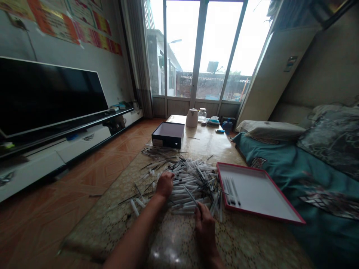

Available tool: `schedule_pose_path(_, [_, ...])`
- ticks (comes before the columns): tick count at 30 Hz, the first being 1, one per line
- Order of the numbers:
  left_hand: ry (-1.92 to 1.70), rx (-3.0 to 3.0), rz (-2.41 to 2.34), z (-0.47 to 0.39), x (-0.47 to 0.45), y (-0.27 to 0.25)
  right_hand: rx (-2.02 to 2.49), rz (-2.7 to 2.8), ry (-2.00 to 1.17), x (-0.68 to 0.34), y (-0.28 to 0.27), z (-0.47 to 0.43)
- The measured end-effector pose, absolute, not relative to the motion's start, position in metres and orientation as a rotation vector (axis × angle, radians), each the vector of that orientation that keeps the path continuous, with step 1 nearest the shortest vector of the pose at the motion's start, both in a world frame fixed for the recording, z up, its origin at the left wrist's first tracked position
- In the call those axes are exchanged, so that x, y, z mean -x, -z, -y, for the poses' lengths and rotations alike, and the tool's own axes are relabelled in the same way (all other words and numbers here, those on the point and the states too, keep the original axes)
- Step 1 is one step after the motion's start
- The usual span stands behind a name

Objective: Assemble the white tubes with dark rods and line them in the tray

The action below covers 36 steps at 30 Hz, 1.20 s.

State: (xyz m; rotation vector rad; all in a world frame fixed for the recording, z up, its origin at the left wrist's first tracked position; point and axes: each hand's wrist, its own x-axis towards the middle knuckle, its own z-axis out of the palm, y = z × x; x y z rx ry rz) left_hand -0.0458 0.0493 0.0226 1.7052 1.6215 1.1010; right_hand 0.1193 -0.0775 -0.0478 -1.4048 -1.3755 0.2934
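Across the patterned table (241,239) spreads a pile of tubes (193,173); the right hand (205,222) pinches a slim rod (191,195), the left hand (165,185) curls beside others, its hold unclear

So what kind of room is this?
Probably a living room in someone's home: there's a big TV on the left, what looks like a sofa on the right, and a long table between them.

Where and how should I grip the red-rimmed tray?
Probably grip the tray by its near rim, toward the right end, coming from the person's side: that raised edge stands free there, while the pile of tubes crowds the left wall.
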Motion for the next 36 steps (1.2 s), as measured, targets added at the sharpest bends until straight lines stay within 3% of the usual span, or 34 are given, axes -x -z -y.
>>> schedule_pose_path(9, [-1.170, -1.547, -1.543, -0.069, 0.043, -0.018, 1.380, 1.417, -0.256, -0.121, 0.045, 0.078])
schedule_pose_path(14, [-1.312, -1.290, -1.365, -0.038, 0.046, -0.025, 1.316, 1.504, -0.245, -0.115, 0.038, 0.085])
schedule_pose_path(22, [-1.255, -0.843, -1.101, 0.021, 0.065, -0.019, 1.363, 1.649, -0.238, -0.115, 0.026, 0.093])
schedule_pose_path(36, [-1.399, -0.538, -1.121, 0.044, 0.055, -0.011, 1.340, 1.782, -0.191, -0.112, 0.018, 0.096])
